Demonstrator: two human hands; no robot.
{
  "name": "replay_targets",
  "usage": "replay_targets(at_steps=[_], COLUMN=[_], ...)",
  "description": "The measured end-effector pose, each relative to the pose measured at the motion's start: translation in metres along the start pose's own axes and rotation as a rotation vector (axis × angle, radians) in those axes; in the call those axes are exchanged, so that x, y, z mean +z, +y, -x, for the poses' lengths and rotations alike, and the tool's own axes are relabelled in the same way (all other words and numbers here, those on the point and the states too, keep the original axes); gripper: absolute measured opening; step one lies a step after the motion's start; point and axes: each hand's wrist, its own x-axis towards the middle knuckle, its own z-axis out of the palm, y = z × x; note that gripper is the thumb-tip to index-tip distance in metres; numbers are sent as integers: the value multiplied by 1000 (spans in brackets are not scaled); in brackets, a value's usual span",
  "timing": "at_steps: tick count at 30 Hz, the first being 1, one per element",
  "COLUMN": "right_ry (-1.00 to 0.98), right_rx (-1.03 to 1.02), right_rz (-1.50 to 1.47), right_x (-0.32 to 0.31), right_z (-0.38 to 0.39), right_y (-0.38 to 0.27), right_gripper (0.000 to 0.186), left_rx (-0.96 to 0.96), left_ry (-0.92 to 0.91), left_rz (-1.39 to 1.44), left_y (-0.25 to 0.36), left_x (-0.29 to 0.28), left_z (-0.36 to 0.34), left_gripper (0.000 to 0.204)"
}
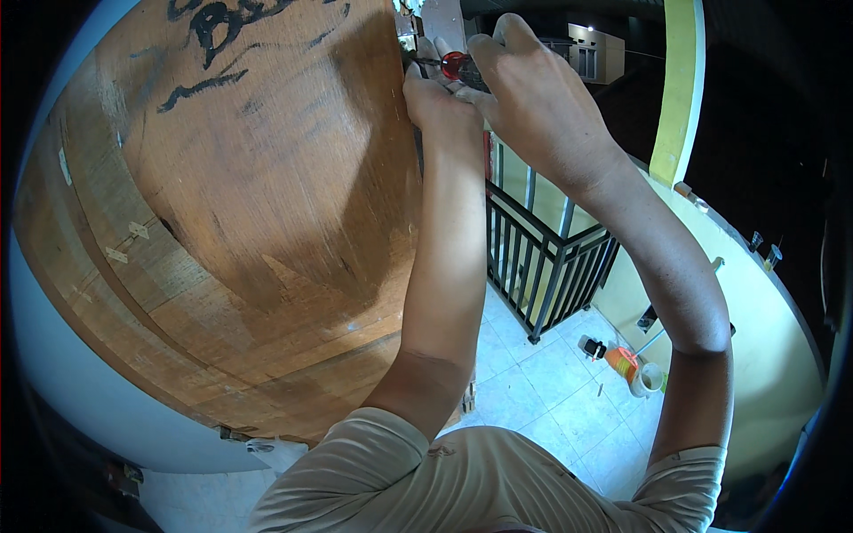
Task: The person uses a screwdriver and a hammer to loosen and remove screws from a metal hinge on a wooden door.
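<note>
Screwdriver: from where I stand, the red-and-black handle (454, 65) sits at the door's far right edge, between the two hands, its shaft pointing left toward that edge.
Right hand: the right hand (539, 111) comes in from the right, fingers curled round the black part of the handle; the red end shows just left of them.
Left hand: the left hand (442, 102) is raised at the door edge, its fingers up beside the shaft and just left of the red end; I cannot tell whether they pinch the shaft or only rest by it.
Door: the wooden door (267, 169) fills the left side, with dark paint marks toward its far end.
Railing: a black railing (546, 266) stands to the right of the left forearm.
Floor: on the pale tiles (577, 422), near the right-hand wall (755, 329), lie an orange container (622, 362) and a whitish tub (650, 379), just beside each other.
</note>
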Motion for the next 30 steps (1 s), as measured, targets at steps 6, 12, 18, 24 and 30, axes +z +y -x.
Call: replay_targets(at_steps=[6, 12, 18, 24, 30], right_ry=[-151, 4, -77, 57, -399], right_rx=[11, -208, 28, -160, 38], right_rz=[-120, -136, 35, 215, -85], right_x=[-25, -23, -14, 2, -32], right_z=[-16, -14, -14, -3, -18], right_y=[-10, -10, -18, -2, -2], right_gripper=[24, 30, 22, 18, 29], left_rx=[-115, -144, -87, -286, -320], left_ry=[20, 8, -128, -98, 228], left_rz=[175, 223, 131, 424, 435], left_y=[-2, -12, -26, -35, -9], left_x=[-8, -12, -38, -26, 4], left_z=[-9, -12, -39, -28, -17], left_gripper=[33, 34, 35, 34, 32])
